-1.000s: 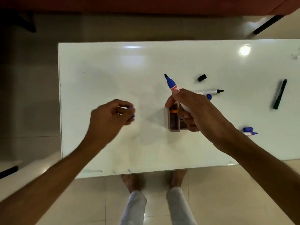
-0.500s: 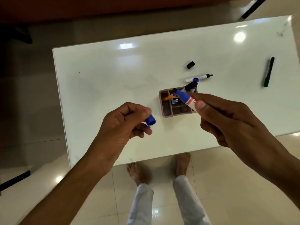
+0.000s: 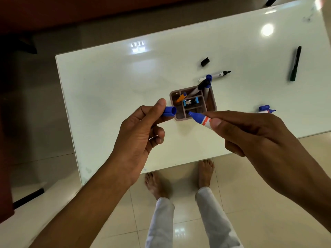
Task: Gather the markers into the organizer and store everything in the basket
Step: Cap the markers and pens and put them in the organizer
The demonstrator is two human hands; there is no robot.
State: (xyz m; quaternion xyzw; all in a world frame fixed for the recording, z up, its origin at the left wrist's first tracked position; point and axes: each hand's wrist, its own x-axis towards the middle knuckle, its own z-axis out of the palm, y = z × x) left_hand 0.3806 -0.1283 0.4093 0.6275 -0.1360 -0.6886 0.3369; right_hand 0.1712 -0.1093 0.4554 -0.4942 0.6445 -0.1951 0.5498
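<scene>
My left hand pinches a blue marker cap, its open end facing right. My right hand holds an uncapped blue marker, tip pointing left toward the cap, a short gap between them. Both are raised above the brown organizer on the white table. The organizer holds an orange pen, two upright markers and small blue items. Loose on the table lie an uncapped black-tipped marker, a black cap, a dark green marker and a blue marker with its cap. No basket is in view.
The table's near edge runs just above my bare feet on the tiled floor. A dark reddish surface fills the top of the view beyond the table. Bright lamp reflections sit on the tabletop.
Both hands rose toward me and came together; the cap in my left hand and the marker tip in my right are now almost touching. The view tilted, with the table shifted right.
</scene>
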